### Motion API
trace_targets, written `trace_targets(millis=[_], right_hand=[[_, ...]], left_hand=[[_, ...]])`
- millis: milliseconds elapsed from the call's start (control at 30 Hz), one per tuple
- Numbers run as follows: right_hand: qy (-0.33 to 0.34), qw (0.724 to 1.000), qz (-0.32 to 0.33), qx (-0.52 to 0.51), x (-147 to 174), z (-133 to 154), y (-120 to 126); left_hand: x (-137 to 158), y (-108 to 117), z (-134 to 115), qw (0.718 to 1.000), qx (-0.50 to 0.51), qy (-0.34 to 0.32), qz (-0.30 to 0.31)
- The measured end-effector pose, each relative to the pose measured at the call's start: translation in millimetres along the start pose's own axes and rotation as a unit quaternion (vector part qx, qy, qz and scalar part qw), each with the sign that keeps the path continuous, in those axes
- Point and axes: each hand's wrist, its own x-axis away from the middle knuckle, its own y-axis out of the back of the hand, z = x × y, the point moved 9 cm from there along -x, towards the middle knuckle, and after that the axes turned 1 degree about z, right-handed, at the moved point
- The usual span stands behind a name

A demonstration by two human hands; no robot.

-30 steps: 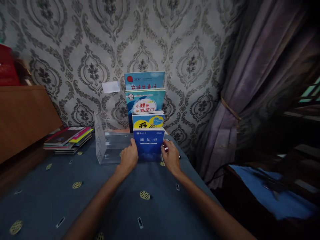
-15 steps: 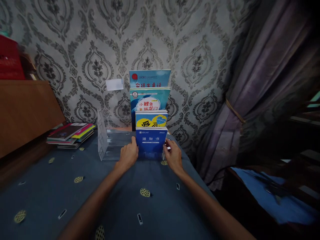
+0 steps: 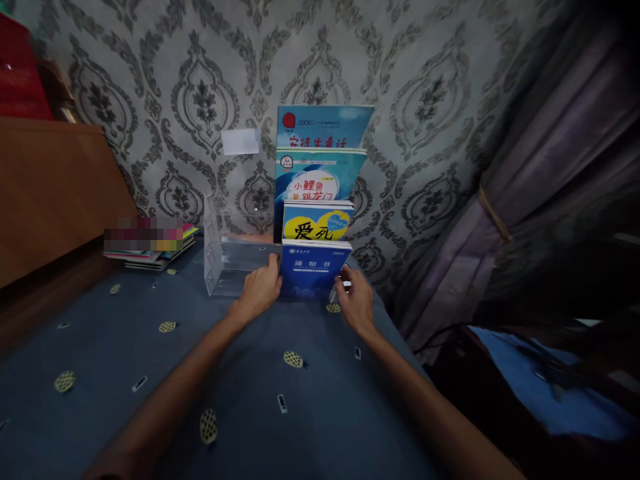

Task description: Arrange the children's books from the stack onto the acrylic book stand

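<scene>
A dark-blue booklet (image 3: pixel 315 273) with white lettering and "2022" stands upright in the front tier of a clear acrylic rack (image 3: pixel 240 257). My left hand (image 3: pixel 261 288) is closed at the booklet's left edge, its fingers partly hidden behind it. At the right edge my right hand (image 3: pixel 356 300) curls its thumb and fingers against the booklet and the rack's side. Behind stand a blue-and-yellow book (image 3: pixel 315 223), a teal book (image 3: pixel 320 177) with a white oval on its cover, and, highest at the back, a blue book (image 3: pixel 325 127) with red lettering.
Several books and magazines lie in a stack (image 3: pixel 155 250) left of the rack, next to a wooden cabinet (image 3: pixel 55 200). A patterned blue cloth (image 3: pixel 240 387) covers the table. On the right hangs a tied purple curtain (image 3: pixel 460 260); a white label (image 3: pixel 240 141) shows above the rack.
The camera view has shifted, so the rack and books appear higher and a little further right. Both hands stay at the blue booklet's edges, with little other visible change.
</scene>
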Motion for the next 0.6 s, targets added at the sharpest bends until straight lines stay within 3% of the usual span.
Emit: trace_targets(millis=[600], right_hand=[[0.013, 1.000, -0.014, -0.005, 5.5, 5.9, 6.2]], left_hand=[[4.4, 1.7, -0.7, 0.999, 0.031, -0.012, -0.008]])
